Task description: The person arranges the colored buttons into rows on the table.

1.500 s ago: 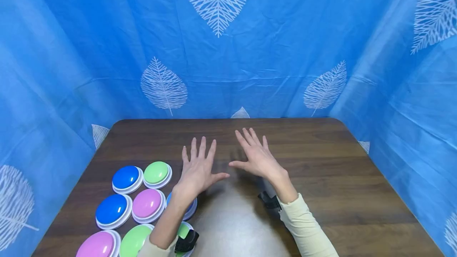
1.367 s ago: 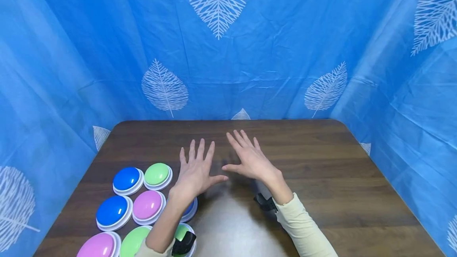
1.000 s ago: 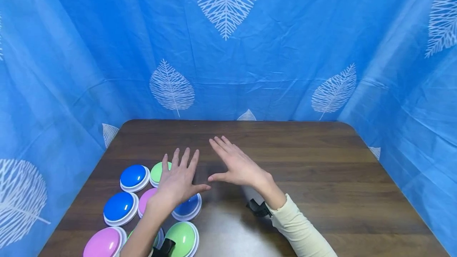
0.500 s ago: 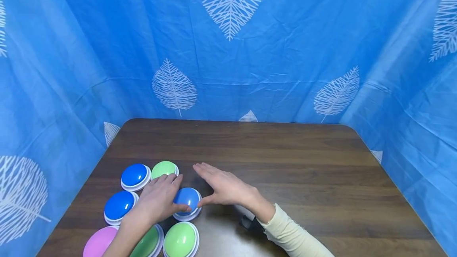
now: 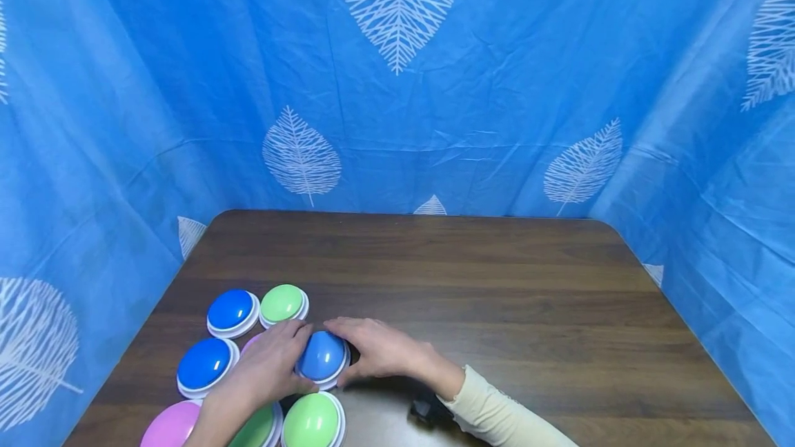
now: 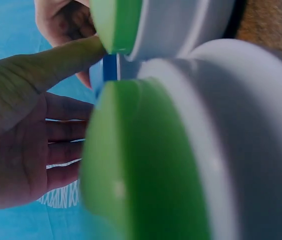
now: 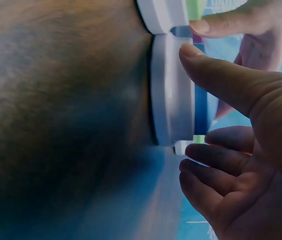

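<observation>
A blue push button (image 5: 323, 354) on a round white base sits on the table, between both hands. My left hand (image 5: 267, 364) holds its left side, the thumb toward the front and the fingers curving toward the back. From the right, my right hand (image 5: 385, 352) grips the same button. The right wrist view shows the right thumb (image 7: 218, 75) at the white base (image 7: 173, 95), with the other fingers bent at its far end. Green buttons fill much of the left wrist view, the nearest green button (image 6: 141, 165) hiding part of the blue one.
Left of the hands stand a far blue button (image 5: 231, 309), a far green button (image 5: 282, 303), another blue button (image 5: 205, 364) and a pink button (image 5: 169, 426). A green button (image 5: 313, 421) is close in front. Brown table (image 5: 528, 295) extends right; a blue leaf-patterned curtain (image 5: 497, 74) surrounds it.
Both hands have come from spread-fingered over the table's middle, moving left and nearer, down to the blue button's two sides. Their fingers have bent round it. The head view has shifted slightly.
</observation>
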Action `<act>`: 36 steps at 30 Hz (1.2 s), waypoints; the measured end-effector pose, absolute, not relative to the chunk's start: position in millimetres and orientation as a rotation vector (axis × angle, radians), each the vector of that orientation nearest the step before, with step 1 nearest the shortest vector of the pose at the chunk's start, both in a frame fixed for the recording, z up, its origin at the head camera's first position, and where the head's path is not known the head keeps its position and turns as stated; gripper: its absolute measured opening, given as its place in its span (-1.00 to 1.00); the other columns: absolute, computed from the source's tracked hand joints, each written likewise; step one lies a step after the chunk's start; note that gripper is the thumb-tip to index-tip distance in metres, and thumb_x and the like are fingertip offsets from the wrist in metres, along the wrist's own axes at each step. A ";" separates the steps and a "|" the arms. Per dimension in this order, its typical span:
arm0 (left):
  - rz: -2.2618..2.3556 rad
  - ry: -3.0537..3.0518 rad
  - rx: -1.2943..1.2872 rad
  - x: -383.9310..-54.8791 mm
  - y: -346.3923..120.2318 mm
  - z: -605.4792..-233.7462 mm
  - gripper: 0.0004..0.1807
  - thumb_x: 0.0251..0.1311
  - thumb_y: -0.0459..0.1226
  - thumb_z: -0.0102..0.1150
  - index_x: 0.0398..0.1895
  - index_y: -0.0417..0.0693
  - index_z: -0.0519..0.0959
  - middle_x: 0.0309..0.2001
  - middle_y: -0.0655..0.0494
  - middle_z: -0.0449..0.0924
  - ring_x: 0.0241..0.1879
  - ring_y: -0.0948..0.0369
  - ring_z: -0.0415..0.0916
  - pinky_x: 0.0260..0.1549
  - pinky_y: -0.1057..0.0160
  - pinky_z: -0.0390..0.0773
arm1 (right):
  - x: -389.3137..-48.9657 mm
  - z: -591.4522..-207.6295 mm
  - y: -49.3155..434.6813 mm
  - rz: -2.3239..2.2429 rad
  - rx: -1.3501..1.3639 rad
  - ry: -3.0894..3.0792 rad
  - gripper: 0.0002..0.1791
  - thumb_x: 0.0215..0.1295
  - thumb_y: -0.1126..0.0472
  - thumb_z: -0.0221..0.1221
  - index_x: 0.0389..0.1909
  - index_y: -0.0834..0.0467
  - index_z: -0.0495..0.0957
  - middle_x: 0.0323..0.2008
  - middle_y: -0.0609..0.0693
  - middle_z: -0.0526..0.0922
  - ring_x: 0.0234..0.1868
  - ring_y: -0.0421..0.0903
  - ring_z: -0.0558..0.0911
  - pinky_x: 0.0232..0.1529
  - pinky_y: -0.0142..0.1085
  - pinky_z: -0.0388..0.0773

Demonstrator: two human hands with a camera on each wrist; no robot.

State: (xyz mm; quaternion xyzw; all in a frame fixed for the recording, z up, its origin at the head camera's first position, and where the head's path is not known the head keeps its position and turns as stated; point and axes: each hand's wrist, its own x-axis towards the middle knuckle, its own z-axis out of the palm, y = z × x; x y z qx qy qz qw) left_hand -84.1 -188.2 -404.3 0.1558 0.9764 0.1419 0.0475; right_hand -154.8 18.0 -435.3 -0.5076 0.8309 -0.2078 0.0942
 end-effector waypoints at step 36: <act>0.570 3.017 0.580 -104.2 -192.9 -395.4 -0.25 -0.19 -0.07 0.63 0.13 -0.12 0.56 -0.03 0.04 0.56 0.14 -0.09 0.44 0.30 -0.26 0.15 | -166.4 -427.4 29.3 -0.867 -1.521 2.472 -0.11 0.14 0.06 0.45 0.43 0.25 0.27 0.32 0.07 0.45 0.30 -0.13 0.45 0.26 -0.34 0.36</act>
